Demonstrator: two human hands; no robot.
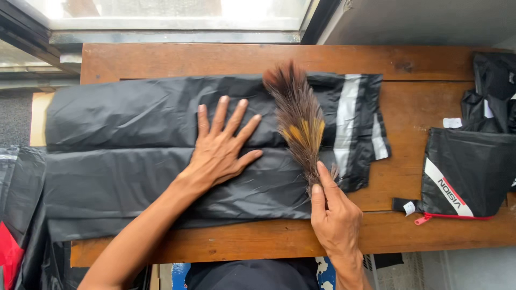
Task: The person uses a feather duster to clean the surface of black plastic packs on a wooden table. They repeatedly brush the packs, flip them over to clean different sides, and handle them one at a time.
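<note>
Left hand (217, 153), fingers spread flat, pinning folded black waterproof trousers with grey reflective stripes (161, 156) to the worn wooden surface (408, 177). Right hand (336, 215), fingers closed on brown feather duster (298, 115), brushing the fabric.

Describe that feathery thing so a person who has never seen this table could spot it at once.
Start at the wooden table and find the long black folded garment lying across it. Near the garment's striped end lies a feather duster, its base pinched in the right hand. It is the only brown, fluffy thing, with yellow patches, among smooth black fabric.
</note>
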